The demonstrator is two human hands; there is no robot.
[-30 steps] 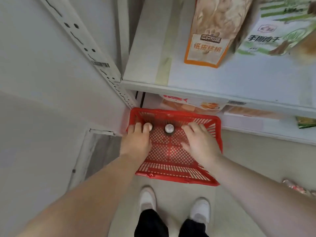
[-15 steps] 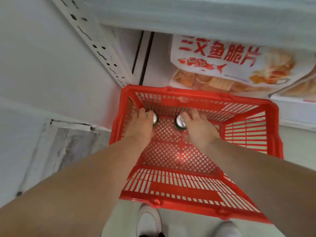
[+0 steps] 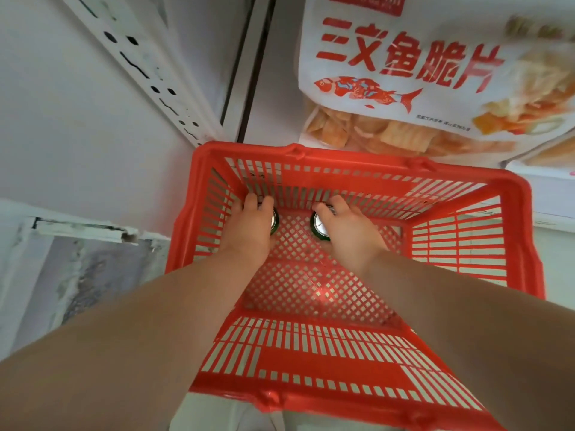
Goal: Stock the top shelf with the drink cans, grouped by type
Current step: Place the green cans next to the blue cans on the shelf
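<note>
Pickup at the basket (image 3: pixel 342 157) far wall: your left hand (image 3: pixel 249 227) grips the left can (image 3: pixel 274 219), your right hand (image 3: pixel 350 233) the right can (image 3: pixel 320 226), fingers curled over the tops. Such shallow holds may slip on lifting.

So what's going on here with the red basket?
A person is reaching both arms down into the red basket, to its far end. The left hand grips the top of the left can, and the right hand grips the right can beside it. Both cans stand upright, look green-sided and are down near the basket's bottom, so neither has gone to the shelf yet. A snack bag with a red fish on it sits just behind the basket.
</note>
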